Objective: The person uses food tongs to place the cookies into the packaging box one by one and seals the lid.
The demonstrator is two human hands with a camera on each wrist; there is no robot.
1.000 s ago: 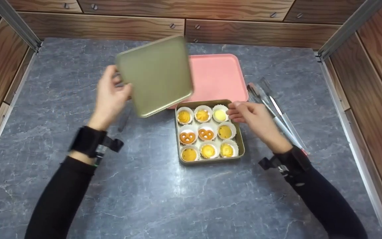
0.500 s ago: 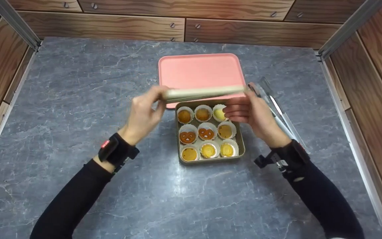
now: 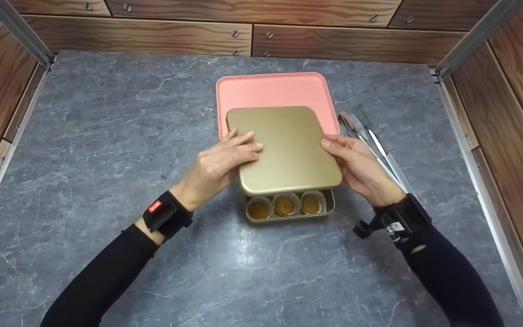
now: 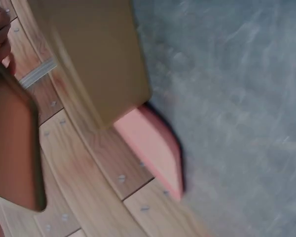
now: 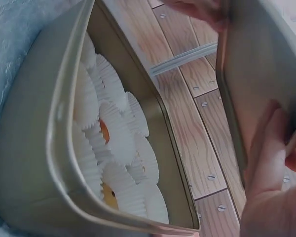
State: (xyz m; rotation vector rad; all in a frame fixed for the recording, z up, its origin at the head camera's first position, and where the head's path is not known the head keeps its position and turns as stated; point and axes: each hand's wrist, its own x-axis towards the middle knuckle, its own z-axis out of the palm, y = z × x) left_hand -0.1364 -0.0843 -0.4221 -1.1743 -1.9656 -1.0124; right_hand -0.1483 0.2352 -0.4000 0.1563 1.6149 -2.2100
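A gold tin lid (image 3: 288, 150) is held level above a square gold tin (image 3: 291, 219), shifted toward the back. My left hand (image 3: 220, 165) holds the lid's left edge, fingers spread on its top; the thumb is hidden in the head view. At the right edge my right hand (image 3: 363, 168) pinches the lid, thumb on top and fingers underneath. Small pastries (image 3: 284, 205) in white paper cups show in the tin's front row, the rest being covered in the head view. The right wrist view looks into the tin (image 5: 29, 138), with several paper cups (image 5: 113, 133), apart from the lid (image 5: 266, 59).
A pink tray (image 3: 270, 91) lies behind the tin, partly covered by the lid. To the right, several utensils (image 3: 379, 145) with long handles lie close to my right hand. Wood-patterned panels (image 3: 152, 36) border the grey marbled table (image 3: 130, 113).
My left hand has brought the lid from the left, turning it level over the tin. The right hand, first at the tin's back right corner without the lid, now grips the lid's right edge.
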